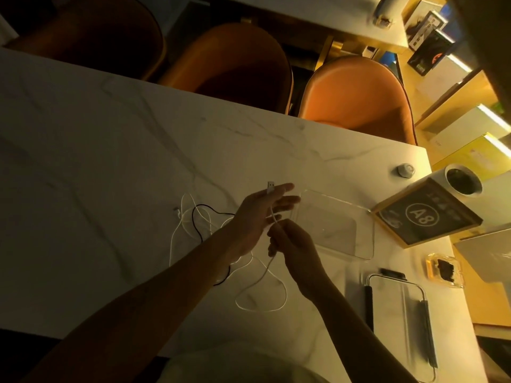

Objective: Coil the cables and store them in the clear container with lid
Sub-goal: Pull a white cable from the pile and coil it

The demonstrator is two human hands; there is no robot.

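A white cable (260, 297) loops on the marble table (110, 161). My left hand (257, 217) pinches its USB plug end (270, 187) between thumb and fingers, the other fingers spread. Just below, my right hand (293, 244) grips the same cable a short way down from the plug. A black cable (197, 228) and more white cable lie tangled to the left, partly hidden by my left forearm. The clear container (365, 236) stands open and empty right of my hands. Its lid (398, 322), with black clips, lies nearer me at the right.
A black sign marked A8 (425, 214) stands beyond the container, with a white cup (463, 179) and a small round knob (405, 170) behind it. A small amber dish (445, 269) sits at the right edge. Orange chairs (356, 98) line the far side.
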